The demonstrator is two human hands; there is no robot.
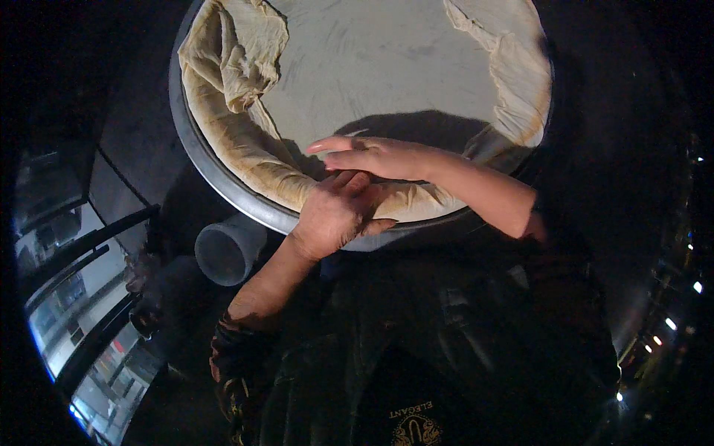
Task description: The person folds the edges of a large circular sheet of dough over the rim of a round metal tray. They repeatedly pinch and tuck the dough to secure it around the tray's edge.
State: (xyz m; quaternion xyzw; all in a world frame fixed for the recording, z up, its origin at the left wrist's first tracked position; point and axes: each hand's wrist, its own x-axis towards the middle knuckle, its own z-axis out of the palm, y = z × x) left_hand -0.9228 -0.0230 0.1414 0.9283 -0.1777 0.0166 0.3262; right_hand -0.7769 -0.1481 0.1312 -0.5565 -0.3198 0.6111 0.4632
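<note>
A large round metal pan [257, 207] holds a pale, flat, smeared surface [379, 61]. Around its edge runs a thick roll of stained cream cloth [223, 131], bunched loosely at the upper left and wrinkled at the right. My left hand [337, 209] grips the near part of this roll, thumb on the outer side, fingers over the top. Just above, my right hand [385, 158] reaches in from the right with fingers extended and partly spread, over the roll's inner edge. Whether its hidden underside touches the cloth I cannot tell.
A translucent plastic cup or tub [224, 253] lies on its side below the pan's left rim. Dark bars [83, 240] stand at the far left before a brighter area. Small lights show at the right. The surroundings are very dark.
</note>
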